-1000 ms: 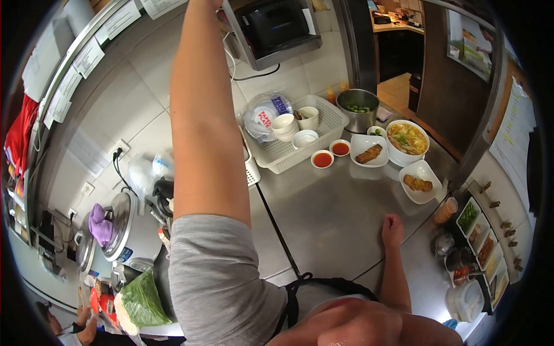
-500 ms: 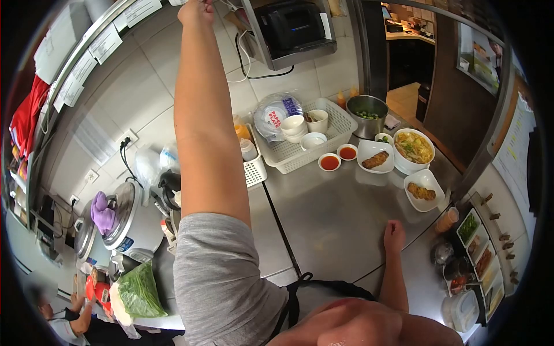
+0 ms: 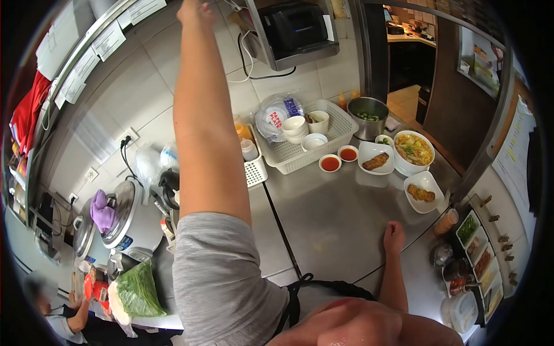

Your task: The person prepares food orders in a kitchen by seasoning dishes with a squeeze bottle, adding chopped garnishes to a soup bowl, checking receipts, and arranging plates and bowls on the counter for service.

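Observation:
My left arm stretches up past the wall, and my left hand (image 3: 195,12) is at the top edge of the view beside the overhead shelf rail. Its fingers are partly cut off, so whatever they hold or touch is hidden. Low over the steel counter (image 3: 323,230), my right hand (image 3: 395,236) is curled into a loose fist, with nothing visible in it. Beyond it are a white dish with a fried roll (image 3: 421,193), a second dish with a roll (image 3: 376,161), a bowl of noodle soup (image 3: 414,149) and two cups of red sauce (image 3: 330,164).
A plastic basket (image 3: 340,141) holds small bowls and packaged paper plates. Behind the dishes stands a metal pot (image 3: 368,118). Topping trays (image 3: 483,259) line the right side. Rice cookers (image 3: 135,222) and bagged greens (image 3: 141,291) are at left, near another person (image 3: 60,317).
My left hand has shifted slightly upward, and the white item by its fingers has left the view. The right hand has barely moved.

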`<act>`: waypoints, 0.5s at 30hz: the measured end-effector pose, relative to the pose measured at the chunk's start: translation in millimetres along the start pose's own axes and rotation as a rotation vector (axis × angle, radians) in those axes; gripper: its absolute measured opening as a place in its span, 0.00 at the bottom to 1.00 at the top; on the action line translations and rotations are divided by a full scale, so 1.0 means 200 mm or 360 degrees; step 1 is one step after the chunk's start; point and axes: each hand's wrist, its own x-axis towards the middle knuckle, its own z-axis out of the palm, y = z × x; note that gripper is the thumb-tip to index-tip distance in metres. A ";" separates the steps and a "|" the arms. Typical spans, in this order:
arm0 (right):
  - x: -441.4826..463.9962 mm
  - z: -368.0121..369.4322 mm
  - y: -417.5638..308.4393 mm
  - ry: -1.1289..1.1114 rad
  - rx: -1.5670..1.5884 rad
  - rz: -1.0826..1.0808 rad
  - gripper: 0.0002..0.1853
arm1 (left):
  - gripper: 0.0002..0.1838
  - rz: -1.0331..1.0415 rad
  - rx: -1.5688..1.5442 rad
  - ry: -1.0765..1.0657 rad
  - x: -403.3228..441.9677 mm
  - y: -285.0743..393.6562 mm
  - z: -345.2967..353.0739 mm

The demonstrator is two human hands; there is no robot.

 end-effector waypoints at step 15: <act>0.01 -0.01 -0.01 0.0015 -0.0060 -0.0088 0.04 | 0.11 0.0121 0.0155 0.0150 0.27 0.17 -0.15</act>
